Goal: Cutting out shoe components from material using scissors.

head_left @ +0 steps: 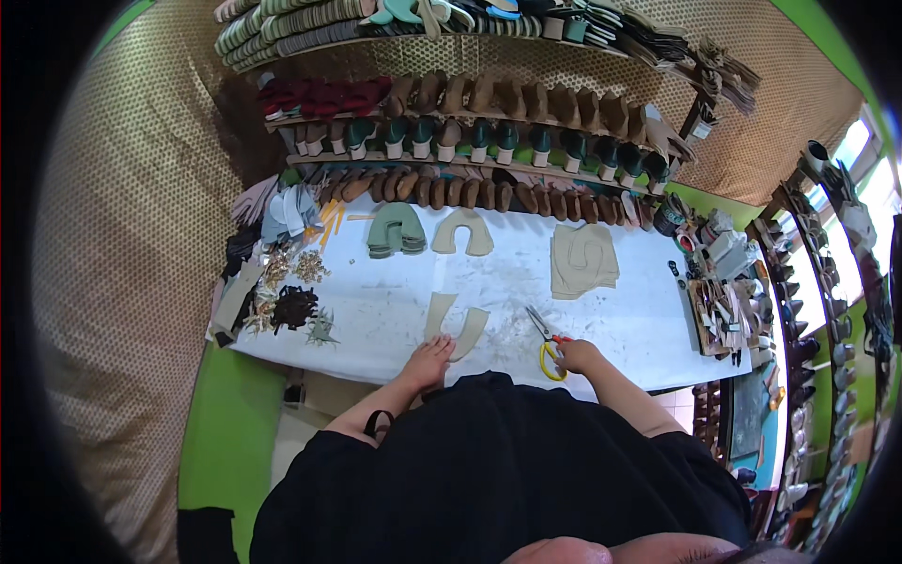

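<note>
A U-shaped beige cut piece (473, 329) of leather-like material lies on the white-covered table (385, 329) in front of me. My left hand (431, 361) rests on its near left part with the fingers stretched out. To the right, my right hand (577, 356) is closed on a pair of scissors (548, 359) with yellow handles, red near the pivot. The scissors' blades point away and slightly left, apart from the beige piece. Farther back stand a stack of green arch-shaped pieces (396, 232) and a beige arch-shaped piece (476, 230).
Larger beige sheets (594, 258) lie at the back right. Small dark scraps (295, 307) and gold-coloured bits (311, 267) are heaped at the left. A holder of tools (719, 315) stands at the right edge. Shelves with shoe lasts and shoes (540, 141) line the back.
</note>
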Demonstrator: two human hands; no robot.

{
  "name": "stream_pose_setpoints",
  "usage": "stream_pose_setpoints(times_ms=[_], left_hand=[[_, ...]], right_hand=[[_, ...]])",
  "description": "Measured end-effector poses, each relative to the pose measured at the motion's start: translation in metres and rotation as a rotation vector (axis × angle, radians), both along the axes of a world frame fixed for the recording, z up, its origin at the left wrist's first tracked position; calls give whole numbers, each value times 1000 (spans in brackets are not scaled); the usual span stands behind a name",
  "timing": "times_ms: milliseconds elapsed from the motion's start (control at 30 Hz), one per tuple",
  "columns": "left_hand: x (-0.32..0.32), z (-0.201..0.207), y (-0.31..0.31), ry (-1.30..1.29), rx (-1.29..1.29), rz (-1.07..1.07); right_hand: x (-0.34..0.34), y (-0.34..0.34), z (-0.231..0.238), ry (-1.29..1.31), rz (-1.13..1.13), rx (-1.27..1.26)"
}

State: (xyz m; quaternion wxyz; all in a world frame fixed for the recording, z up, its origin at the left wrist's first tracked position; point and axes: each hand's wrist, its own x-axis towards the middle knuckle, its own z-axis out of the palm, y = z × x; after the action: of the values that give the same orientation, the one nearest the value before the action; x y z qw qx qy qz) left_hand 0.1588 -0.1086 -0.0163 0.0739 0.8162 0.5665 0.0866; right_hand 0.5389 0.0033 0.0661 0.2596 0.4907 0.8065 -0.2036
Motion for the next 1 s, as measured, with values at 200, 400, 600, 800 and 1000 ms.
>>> stream_pose_setpoints(times_ms=[200,400,600,800,1000], left_hand=[[11,41,-5,92,-182,160],[12,30,5,136,-125,221],[11,42,11,122,-211,246],[8,30,-9,199,-72,59],[22,26,6,117,-88,-42]], right_hand=[[13,-14,-10,156,-86,482],[2,-2,-16,78,-136,294],[3,-12,-3,14,-63,289],[12,-9,-24,101,-66,320],[16,-10,-33,120,-56,302]])
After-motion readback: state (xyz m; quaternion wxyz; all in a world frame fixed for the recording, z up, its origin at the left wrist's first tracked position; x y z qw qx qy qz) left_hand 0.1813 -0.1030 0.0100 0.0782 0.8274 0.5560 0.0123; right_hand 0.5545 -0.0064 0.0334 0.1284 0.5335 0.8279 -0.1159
